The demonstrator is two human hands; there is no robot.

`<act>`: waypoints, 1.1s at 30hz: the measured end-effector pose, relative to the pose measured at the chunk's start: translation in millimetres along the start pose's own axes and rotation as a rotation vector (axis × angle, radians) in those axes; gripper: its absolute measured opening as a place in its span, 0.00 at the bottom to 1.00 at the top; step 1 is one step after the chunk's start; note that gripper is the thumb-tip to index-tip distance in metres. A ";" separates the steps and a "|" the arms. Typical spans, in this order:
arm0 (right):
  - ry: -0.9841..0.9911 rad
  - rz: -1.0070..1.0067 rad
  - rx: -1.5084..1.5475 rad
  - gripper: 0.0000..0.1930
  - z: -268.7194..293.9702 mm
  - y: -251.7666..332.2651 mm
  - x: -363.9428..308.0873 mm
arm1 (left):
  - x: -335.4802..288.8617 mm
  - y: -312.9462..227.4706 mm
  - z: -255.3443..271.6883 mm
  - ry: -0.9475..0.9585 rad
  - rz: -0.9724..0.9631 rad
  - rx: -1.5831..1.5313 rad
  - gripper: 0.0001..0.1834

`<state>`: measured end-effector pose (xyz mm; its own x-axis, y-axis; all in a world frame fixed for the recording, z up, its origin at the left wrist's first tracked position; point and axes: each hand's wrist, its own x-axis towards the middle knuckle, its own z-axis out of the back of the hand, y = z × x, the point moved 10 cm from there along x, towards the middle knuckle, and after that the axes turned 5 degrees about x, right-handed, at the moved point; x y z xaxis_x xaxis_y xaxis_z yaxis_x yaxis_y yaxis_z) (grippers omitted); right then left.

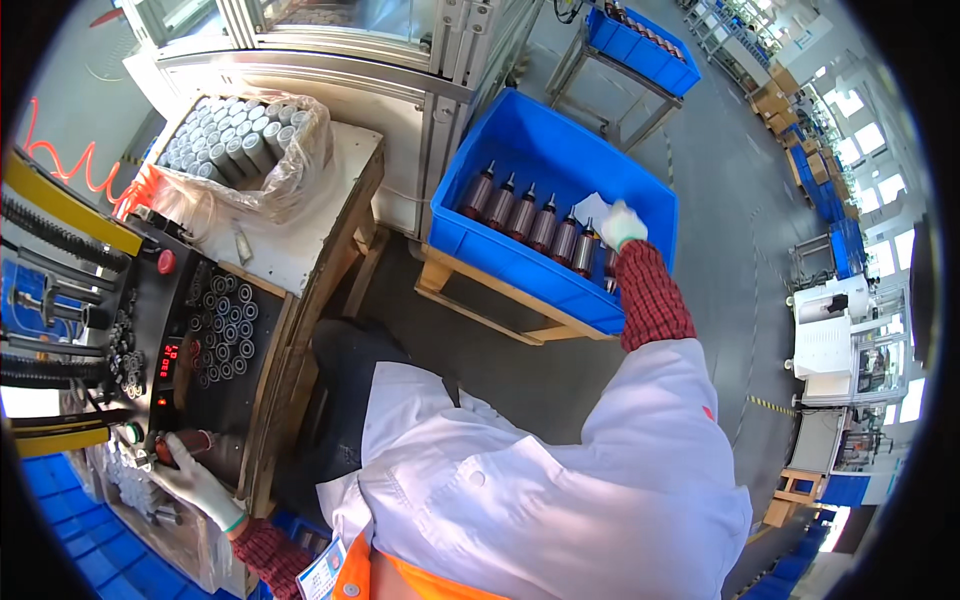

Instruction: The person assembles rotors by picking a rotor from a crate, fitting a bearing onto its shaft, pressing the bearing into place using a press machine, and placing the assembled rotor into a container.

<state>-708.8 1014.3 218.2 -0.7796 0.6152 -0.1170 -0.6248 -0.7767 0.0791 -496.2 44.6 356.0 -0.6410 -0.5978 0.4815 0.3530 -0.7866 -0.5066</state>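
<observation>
My left hand (190, 478), in a white glove, is closed around a dark red motor armature (197, 442) at the front edge of the black bench machine (150, 345). My right hand (623, 224), also gloved, is over the right side of a large blue bin (480, 250) with its fingers curled; what they hold, if anything, is hidden. Inside the bin several armatures (542, 228) stand in a row, shafts upward. One more armature (610, 260) shows partly beside my right sleeve. White paper (592, 208) lies just behind the hand.
A plastic-lined box of grey cylinders (240, 140) rests on the wooden-edged bench (345, 190). Metal rings (225, 325) lie on the black tray. Another blue bin (650, 55) stands on a far cart. A wooden stand (480, 315) supports the large bin.
</observation>
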 end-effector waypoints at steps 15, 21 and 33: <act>-0.220 1.337 0.639 0.19 152.3 454.8 -282.5 | -5.0 -30.1 8.6 -0.039 0.146 -0.504 0.21; 0.151 1.809 0.452 0.22 68.5 696.2 -494.5 | -31.4 1.6 -7.6 -0.033 0.216 -0.563 0.27; 0.052 1.802 0.537 0.20 71.1 832.2 -554.0 | -28.5 -24.1 19.2 0.032 0.132 -0.373 0.28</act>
<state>-799.8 36.7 419.3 -0.4352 -0.7946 0.4234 0.8804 -0.2772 0.3848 -473.4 77.6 368.2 -0.6298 -0.6802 0.3750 0.1659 -0.5895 -0.7906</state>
